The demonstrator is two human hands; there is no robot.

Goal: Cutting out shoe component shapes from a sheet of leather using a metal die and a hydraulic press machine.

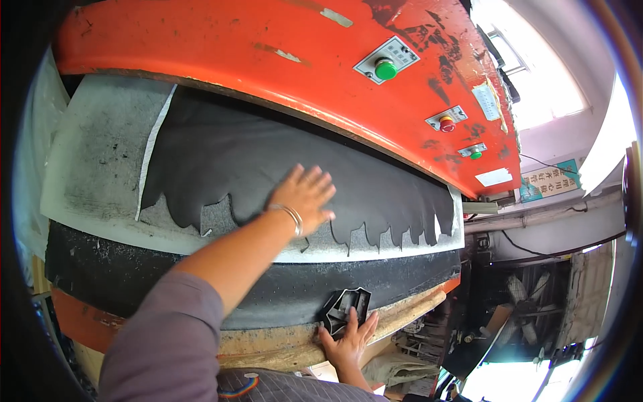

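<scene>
My left hand point(303, 194) lies with fingers stretched over a dark grey sheet of leather-like material point(268, 151), a metal bracelet at its wrist. The sheet's near edge is cut into scallops and points. It rests on a pale backing layer over the whitish cutting board point(100, 141). At the front edge, my right hand point(349, 342) grips a black metal cutting die point(347, 308), thumb at its side and a finger over its frame. The die is an open, angular outline with inner braces, standing on the black front ledge point(281, 291).
A red press beam point(221, 47) spans just above the sheet's far side. On it sit a large green button point(386, 69), a red button point(447, 124) and a smaller green one point(476, 154). A worn wooden edge point(274, 348) runs along the front; a fan point(526, 305) stands at right.
</scene>
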